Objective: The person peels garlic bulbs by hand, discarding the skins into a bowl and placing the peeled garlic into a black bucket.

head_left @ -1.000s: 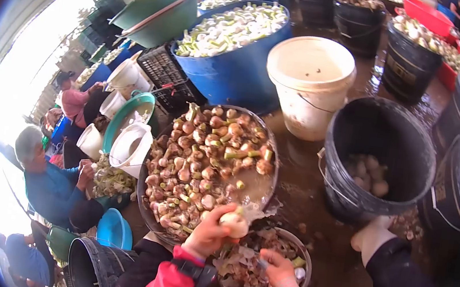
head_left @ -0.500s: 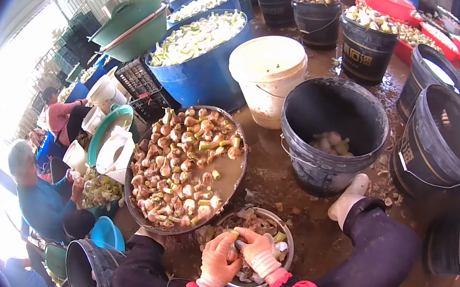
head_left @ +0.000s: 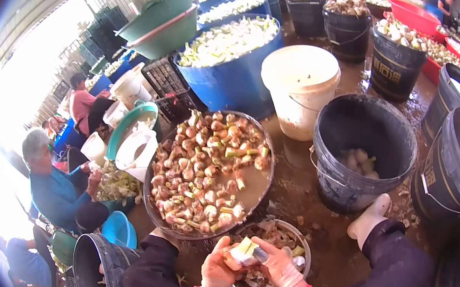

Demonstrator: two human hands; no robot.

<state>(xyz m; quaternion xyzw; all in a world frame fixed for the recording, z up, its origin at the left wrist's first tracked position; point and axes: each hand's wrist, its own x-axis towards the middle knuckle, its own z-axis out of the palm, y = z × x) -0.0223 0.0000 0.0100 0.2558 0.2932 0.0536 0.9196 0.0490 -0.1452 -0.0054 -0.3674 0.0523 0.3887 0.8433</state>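
Note:
My left hand [head_left: 219,267] is closed around a garlic bulb [head_left: 243,252] whose pale green stem end faces up. In my right hand [head_left: 283,271] is a short knife [head_left: 260,255]; its grey blade shows by the thumb, against the bulb. Both hands are over a metal basin [head_left: 308,263] holding papery peelings and a few stem pieces. Just beyond them, a wide round pan [head_left: 253,190] holds many unpeeled garlic bulbs in muddy water.
A black bucket [head_left: 327,179] with some peeled bulbs stands ahead right, beside a white bucket [head_left: 295,108]. Blue tubs [head_left: 225,88] of cut stems stand behind. Stacked black buckets [head_left: 459,165] line the right. A person in blue [head_left: 55,193] sits at left.
The view has shifted, so the surroundings sit further right. My hands have turned the bulb, and its pale cut end now shows between them.

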